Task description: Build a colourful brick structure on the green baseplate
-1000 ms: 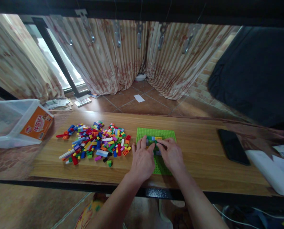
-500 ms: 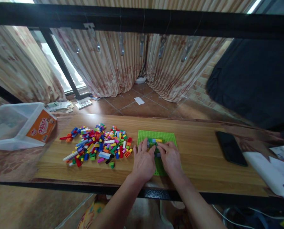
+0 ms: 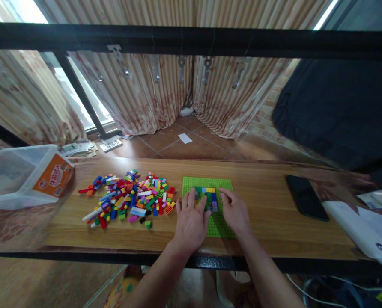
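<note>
On the wooden tabletop (image 3: 264,201) before curtains (image 3: 167,100), left fingers (image 3: 191,199) splay over bricks (image 3: 214,197); right fingers (image 3: 228,196) curl, hold unclear.

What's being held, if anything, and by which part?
No hold shows: the left hand lies over the brick build; whether the right hand pinches anything cannot be told.

A lime-green studded plastic baseplate (image 3: 215,228) bears green, light-blue, yellow, dark-blue and purple plastic bricks (image 3: 214,198), with a red, blue, yellow and white heap of loose plastic bricks (image 3: 126,194) left of the baseplate, a black rectangular phone (image 3: 306,197) right of it, and a brown wood-grained tabletop (image 3: 264,179) beneath it.
</note>
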`<state>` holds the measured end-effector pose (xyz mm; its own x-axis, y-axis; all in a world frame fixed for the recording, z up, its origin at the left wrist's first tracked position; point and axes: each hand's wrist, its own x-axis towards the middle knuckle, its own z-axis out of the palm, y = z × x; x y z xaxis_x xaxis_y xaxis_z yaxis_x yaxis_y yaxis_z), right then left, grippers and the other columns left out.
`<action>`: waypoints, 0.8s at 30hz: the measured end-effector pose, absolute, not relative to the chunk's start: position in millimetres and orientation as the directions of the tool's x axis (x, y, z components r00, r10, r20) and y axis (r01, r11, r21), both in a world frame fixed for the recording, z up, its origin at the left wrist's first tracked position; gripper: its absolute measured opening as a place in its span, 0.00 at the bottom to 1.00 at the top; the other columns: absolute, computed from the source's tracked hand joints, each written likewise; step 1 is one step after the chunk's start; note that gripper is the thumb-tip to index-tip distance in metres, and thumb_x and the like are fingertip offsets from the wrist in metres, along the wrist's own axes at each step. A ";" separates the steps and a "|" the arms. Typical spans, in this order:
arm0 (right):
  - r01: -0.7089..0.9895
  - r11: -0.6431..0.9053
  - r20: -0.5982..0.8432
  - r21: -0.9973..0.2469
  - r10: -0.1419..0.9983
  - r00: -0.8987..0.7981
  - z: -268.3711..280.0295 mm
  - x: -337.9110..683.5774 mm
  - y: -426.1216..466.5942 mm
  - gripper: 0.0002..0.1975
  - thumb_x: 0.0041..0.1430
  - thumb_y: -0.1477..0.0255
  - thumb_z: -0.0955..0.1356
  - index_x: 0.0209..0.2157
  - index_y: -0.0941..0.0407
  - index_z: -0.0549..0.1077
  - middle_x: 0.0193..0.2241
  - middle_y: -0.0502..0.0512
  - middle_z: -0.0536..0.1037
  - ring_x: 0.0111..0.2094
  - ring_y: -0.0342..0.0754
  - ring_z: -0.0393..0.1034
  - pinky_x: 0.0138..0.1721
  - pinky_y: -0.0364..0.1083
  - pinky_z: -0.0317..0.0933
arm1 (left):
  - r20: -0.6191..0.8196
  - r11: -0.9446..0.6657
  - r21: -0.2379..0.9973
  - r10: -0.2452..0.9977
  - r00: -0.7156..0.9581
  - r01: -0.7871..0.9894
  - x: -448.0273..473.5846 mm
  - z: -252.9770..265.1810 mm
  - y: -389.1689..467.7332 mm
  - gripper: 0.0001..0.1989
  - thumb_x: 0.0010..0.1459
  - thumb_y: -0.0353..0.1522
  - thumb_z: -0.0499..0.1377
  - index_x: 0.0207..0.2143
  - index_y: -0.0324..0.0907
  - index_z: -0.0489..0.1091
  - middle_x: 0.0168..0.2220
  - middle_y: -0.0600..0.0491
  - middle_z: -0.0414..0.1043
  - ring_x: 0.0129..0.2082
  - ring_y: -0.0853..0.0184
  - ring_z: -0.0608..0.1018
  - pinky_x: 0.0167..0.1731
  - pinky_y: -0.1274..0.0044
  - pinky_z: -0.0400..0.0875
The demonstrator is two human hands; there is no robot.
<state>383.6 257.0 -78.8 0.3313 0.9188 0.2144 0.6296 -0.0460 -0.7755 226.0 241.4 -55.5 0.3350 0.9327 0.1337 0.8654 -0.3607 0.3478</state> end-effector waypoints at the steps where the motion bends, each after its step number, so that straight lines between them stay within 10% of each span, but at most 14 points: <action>1: 0.656 -0.019 0.245 -0.754 0.919 0.308 -77.4 382.8 256.5 0.18 0.62 0.69 0.59 0.43 0.58 0.77 0.39 0.61 0.79 0.41 0.52 0.73 0.45 0.53 0.66 | 0.137 -0.369 0.342 0.930 0.342 0.864 227.4 -56.3 240.5 0.22 0.64 0.37 0.52 0.59 0.48 0.63 0.65 0.41 0.55 0.62 0.49 0.61 0.57 0.49 0.57; 24: 0.846 0.090 0.266 -0.525 0.962 0.063 -88.1 366.3 250.0 0.19 0.56 0.80 0.59 0.43 0.58 0.77 0.34 0.58 0.72 0.36 0.50 0.66 0.40 0.48 0.62 | 0.037 -0.378 0.300 0.922 0.386 0.876 237.9 -53.3 241.7 0.23 0.64 0.32 0.47 0.61 0.46 0.62 0.64 0.43 0.58 0.64 0.51 0.58 0.59 0.43 0.47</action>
